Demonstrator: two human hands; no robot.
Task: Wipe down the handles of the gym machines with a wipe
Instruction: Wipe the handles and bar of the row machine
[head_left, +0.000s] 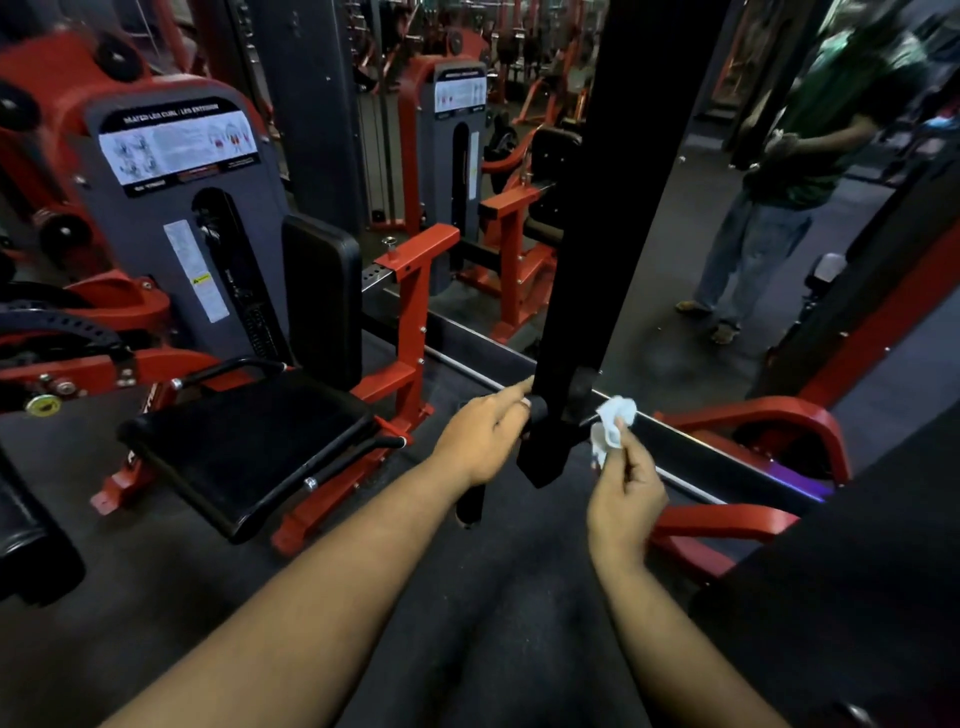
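I judge the job mid-way at best: this black handle (540, 415) is under my hands, and nothing shows which machines are already clean. My left hand (480, 441) curls round the handle's near end. Just right of it, my right hand (623, 493) pinches the wipe (613, 423) — bunched at the fingertips, close beside the handle.

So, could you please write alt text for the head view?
A person's left hand grips a black hanging strap handle while the right hand pinches a crumpled white wipe beside it. A red-and-grey leg machine stands at left.
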